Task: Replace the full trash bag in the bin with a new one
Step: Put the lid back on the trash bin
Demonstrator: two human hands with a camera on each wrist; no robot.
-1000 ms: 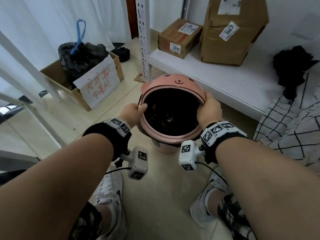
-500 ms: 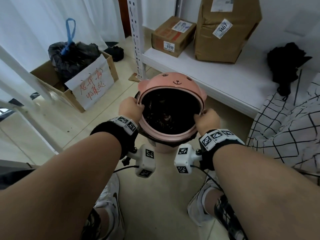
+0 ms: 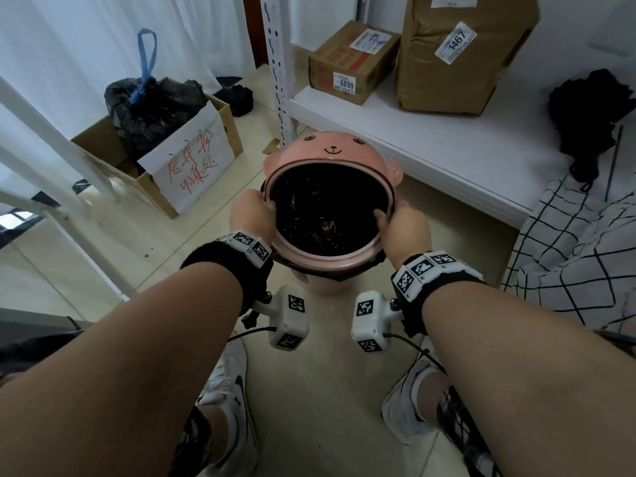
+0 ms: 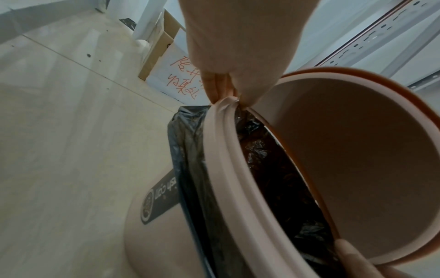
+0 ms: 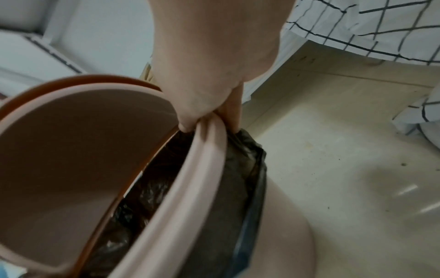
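Left hand [image 3: 253, 215] curled at the pink ring [image 3: 323, 259], thumb inside, fingers [image 4: 214, 86] outside. Right hand [image 3: 407, 225] pinching the opposite side the same way, thumb [image 5: 190, 116] on the inner lip. Between the 2 hands, the round mouth of the pink bin [image 3: 327, 287], lined with the black bag [image 3: 323, 208]. Beyond the fingertips, the domed lid [image 3: 330, 149], swung up and open. Below both wrists, pale tiled floor [image 3: 327, 356].

Cannot tell whether lifting the ring or seating it.

Risks, as a judgement:
- Uneven pull from 1 hand, tilting the ring and jamming it against the bin wall.
- A snagged or torn bag, given thin film trapped under the ring's edge beside each thumb.
- Bag edge [image 5: 247, 169] sliding inward on release and dropping into the bin.
- Lid falling forward onto the knuckles if jolted, standing so close past the fingers.
- Light bin lifting or tipping with the ring, with neither hand steadying the body.

Materials: ring and bin of smooth, matte, rigid plastic, with a rounded rim of 2 ridges. Lid hollow and bowl-shaped underneath, with 2 small ears and a drawn face on top. Bag crinkled, glossy, limp, folded outward below the ring in loose pleats. Something shiny and crumpled low inside, too dark to name.

Far off past the left hand, a tied black bag [image 3: 155, 105] with a blue drawstring loop, in a cardboard box [image 3: 103, 139].
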